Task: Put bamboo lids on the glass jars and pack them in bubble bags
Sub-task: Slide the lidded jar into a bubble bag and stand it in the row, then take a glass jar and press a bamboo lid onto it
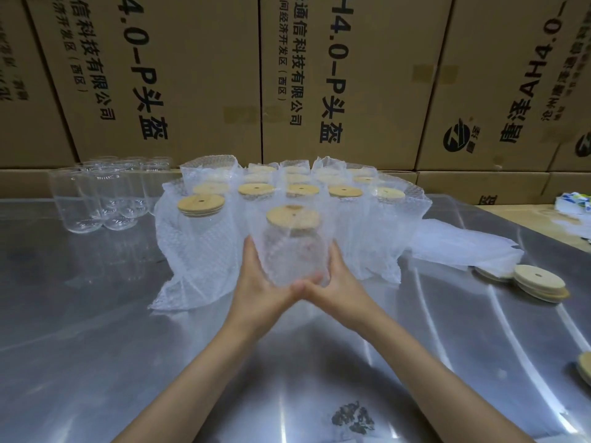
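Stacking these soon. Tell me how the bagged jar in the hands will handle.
The bagged jar is probably rigid but breakable, being glass under thin bubble wrap. The wrap looks slick, so both hands clasping it low seems wise. Its bamboo lid may come loose if tipped.

Printed cardboard boxes (192,78) stacked behind steel table (96,330).

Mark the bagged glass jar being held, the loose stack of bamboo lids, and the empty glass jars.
Bubble-bagged glass jar with bamboo lid (295,251): head view, bagged wall.
Stack of round bamboo lids (540,280): head view, top lid's face.
Cluster of empty clear glass jars (105,193): head view, front jar's wall.
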### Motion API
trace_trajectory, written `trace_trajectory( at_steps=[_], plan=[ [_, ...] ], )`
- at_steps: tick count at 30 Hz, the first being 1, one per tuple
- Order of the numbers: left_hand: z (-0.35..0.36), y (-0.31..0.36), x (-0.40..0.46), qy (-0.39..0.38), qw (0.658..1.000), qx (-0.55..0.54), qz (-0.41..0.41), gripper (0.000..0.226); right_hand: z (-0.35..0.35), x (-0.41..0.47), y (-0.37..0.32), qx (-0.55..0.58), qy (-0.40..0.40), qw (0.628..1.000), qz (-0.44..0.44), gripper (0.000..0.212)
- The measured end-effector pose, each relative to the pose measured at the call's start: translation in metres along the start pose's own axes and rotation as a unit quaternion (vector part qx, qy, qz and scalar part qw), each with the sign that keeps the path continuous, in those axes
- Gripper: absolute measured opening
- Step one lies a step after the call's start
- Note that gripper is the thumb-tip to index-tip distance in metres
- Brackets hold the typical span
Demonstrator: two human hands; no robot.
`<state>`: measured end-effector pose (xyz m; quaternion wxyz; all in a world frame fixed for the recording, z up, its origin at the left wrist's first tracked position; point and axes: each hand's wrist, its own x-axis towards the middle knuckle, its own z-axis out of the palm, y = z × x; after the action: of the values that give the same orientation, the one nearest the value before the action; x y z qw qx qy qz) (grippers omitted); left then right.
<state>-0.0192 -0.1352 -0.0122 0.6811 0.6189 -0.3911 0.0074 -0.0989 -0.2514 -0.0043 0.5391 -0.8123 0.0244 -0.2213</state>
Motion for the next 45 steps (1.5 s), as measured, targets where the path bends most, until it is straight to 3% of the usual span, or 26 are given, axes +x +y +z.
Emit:
trace_trajectory(
  at_steps=[3, 6, 10, 14, 18, 22, 26, 29, 31, 35, 45],
  plan=[
    [-0.006, 0.001, 0.004, 0.049, 0.998, 0.025, -0.018, 0.101, 0.012, 0.003, 0.021, -0.054, -0.057, 0.997, 0.013, 0.123],
    [-0.007, 0.010, 0.005, 0.066, 0.998, 0.016, -0.001, 0.111, 0.025, 0.005, 0.032, -0.062, -0.017, 0.998, 0.008, 0.130],
    [-0.010, 0.022, 0.006, 0.080, 0.993, 0.027, 0.086, 0.101, 0.037, 0.017, 0.037, -0.045, 0.068, 0.997, -0.013, 0.101],
    [-0.014, 0.023, 0.006, 0.147, 0.972, 0.065, 0.174, 0.077, 0.047, 0.033, 0.042, -0.079, 0.113, 0.990, 0.012, 0.116],
    [-0.031, 0.014, 0.016, 0.284, 0.932, 0.074, 0.213, 0.053, 0.054, 0.048, 0.043, -0.075, 0.170, 0.982, 0.025, 0.105],
    [-0.059, -0.003, 0.035, 0.426, 0.891, 0.024, 0.158, 0.045, 0.059, 0.056, 0.043, -0.091, 0.186, 0.978, 0.021, 0.096],
    [-0.085, -0.033, 0.039, 0.498, 0.867, -0.014, 0.000, 0.046, 0.061, 0.059, 0.042, -0.128, 0.174, 0.976, 0.020, 0.101],
    [-0.093, -0.053, 0.039, 0.474, 0.869, -0.091, -0.108, 0.033, 0.063, 0.062, 0.043, -0.155, 0.156, 0.975, 0.027, 0.110],
    [-0.089, -0.060, 0.039, 0.436, 0.887, -0.074, -0.135, 0.032, 0.064, 0.064, 0.043, -0.181, 0.144, 0.972, 0.035, 0.111],
    [-0.078, -0.067, 0.037, 0.349, 0.917, -0.058, -0.185, 0.056, 0.068, 0.069, 0.042, -0.236, 0.138, 0.962, 0.028, 0.108],
    [-0.077, -0.073, 0.038, 0.252, 0.956, 0.048, -0.142, 0.045, 0.069, 0.070, 0.044, -0.250, 0.127, 0.959, 0.036, 0.111]
  ],
)
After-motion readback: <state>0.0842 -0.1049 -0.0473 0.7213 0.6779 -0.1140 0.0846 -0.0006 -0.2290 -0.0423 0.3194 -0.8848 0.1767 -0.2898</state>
